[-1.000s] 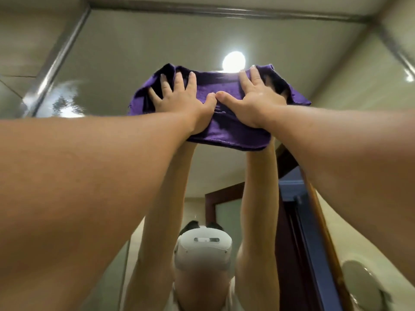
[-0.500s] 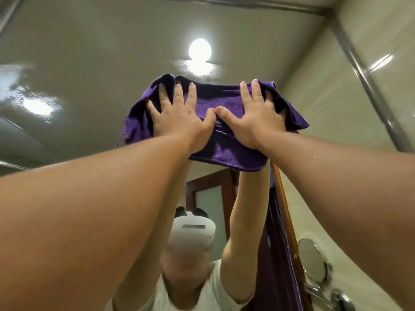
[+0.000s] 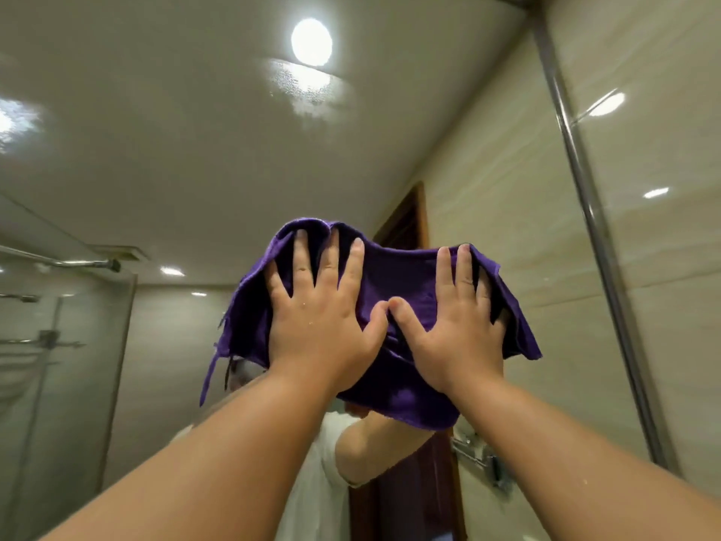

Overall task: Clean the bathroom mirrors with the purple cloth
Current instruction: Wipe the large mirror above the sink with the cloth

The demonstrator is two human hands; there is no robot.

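We're pressing the purple cloth flat vs the mirror w/ left hand and right hand spread, thumbs touching; cloth's long axis is running left-right, bunched under both palms equally, unwiped glass lying all round.

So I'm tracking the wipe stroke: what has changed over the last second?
Both hands, left hand and right hand, have slid the purple cloth down the mirror, away from its top frame and the reflected ceiling light. Nothing was released: palms stay flat on the cloth, thumbs together.
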